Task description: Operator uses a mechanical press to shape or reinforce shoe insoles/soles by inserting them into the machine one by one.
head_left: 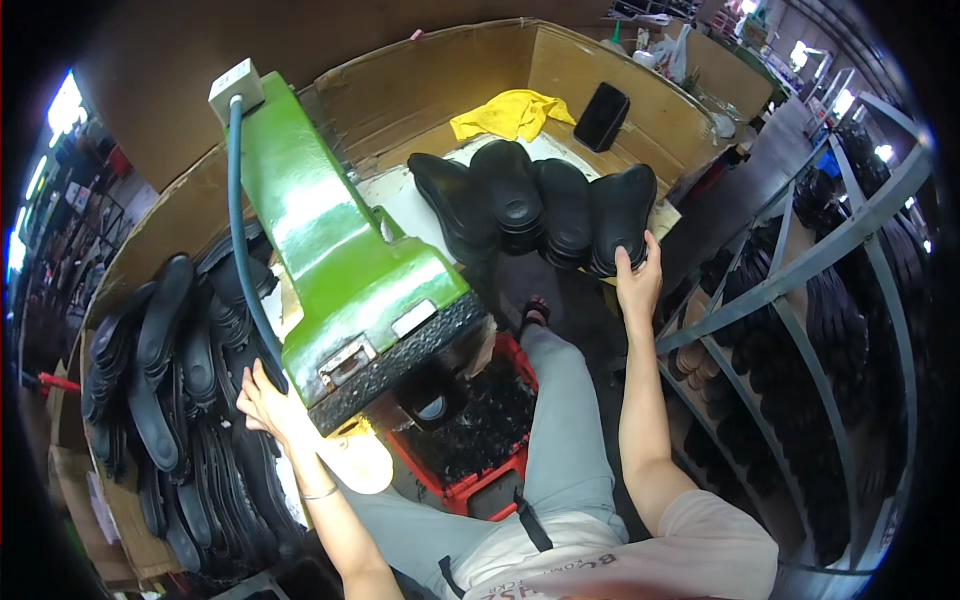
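Observation:
My right hand (640,283) grips the near end of the rightmost black shoe sole stack (622,205), thumb on top and fingers along its side. Beside it, more stacked black soles (505,185) stand in a row on the white worktop (395,200). My left hand (268,408) is held beside the green machine head (335,220), fingers apart and nothing visible in them. It is nearest to a large pile of black soles (165,330) on the left; the machine partly hides the worktop.
Cardboard walls (430,85) surround the worktop. A yellow cloth (513,114) and a black phone-like slab (602,116) lie at the back. A blue cable (238,230) runs down the machine. Below stands a red crate (480,485) with black scraps; at right is a metal rack (800,265).

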Demonstrator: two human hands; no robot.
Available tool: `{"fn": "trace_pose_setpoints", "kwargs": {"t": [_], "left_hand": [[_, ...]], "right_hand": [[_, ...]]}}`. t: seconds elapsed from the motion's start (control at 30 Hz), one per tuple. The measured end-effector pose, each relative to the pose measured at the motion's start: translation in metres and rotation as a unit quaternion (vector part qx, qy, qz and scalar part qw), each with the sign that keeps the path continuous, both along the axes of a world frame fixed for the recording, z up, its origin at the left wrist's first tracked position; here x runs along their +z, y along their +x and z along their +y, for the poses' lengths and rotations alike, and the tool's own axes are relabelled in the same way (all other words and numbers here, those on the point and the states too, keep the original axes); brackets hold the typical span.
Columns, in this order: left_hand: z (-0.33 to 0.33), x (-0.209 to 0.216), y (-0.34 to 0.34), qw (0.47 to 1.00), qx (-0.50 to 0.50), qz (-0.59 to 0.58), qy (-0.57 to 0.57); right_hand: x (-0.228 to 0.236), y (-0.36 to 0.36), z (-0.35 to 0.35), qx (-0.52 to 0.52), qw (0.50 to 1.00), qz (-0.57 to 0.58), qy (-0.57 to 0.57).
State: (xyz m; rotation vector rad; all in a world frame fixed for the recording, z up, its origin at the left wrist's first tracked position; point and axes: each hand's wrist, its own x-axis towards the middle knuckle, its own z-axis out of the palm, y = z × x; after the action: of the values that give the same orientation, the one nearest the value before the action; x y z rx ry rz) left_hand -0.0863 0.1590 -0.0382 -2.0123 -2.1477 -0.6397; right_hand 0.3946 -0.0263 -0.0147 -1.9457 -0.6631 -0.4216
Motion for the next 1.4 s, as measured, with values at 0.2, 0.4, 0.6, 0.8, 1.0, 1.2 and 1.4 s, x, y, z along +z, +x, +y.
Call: {"fn": "trace_pose_setpoints", "kwargs": {"t": [0.2,0.4,0.6,0.8,1.0,1.2,1.4], "left_hand": [[-0.007,0.000,-0.031,0.969,-0.148,-0.138,0.143],[-0.074,0.037,-0.043,0.921,-0.217,-0.233,0.225],[-0.193,0.095,-0.049,0.870,-0.252,-0.354,0.231],[-0.223,0.090,-0.048,0.768,-0.364,-0.502,0.160],[-0.202,0.037,0.017,0.732,-0.199,-0.649,0.053],[-0.213,0.027,0.107,0.583,-0.227,-0.739,-0.249],[-0.173,0.046,0.128,0.791,-0.287,-0.502,-0.201]], "right_hand": [[-0.013,0.002,-0.025,0.094,0.956,0.261,0.100],[-0.026,-0.065,-0.038,0.164,0.961,0.217,0.041],[-0.068,-0.235,-0.028,0.536,0.577,0.614,-0.053],[-0.088,-0.289,-0.003,0.515,0.385,0.764,0.050],[-0.082,-0.246,-0.081,0.420,0.678,0.602,0.039],[-0.096,-0.243,-0.149,0.400,0.673,0.600,0.161],[-0.075,-0.257,-0.155,0.464,0.568,0.677,0.064]]}}
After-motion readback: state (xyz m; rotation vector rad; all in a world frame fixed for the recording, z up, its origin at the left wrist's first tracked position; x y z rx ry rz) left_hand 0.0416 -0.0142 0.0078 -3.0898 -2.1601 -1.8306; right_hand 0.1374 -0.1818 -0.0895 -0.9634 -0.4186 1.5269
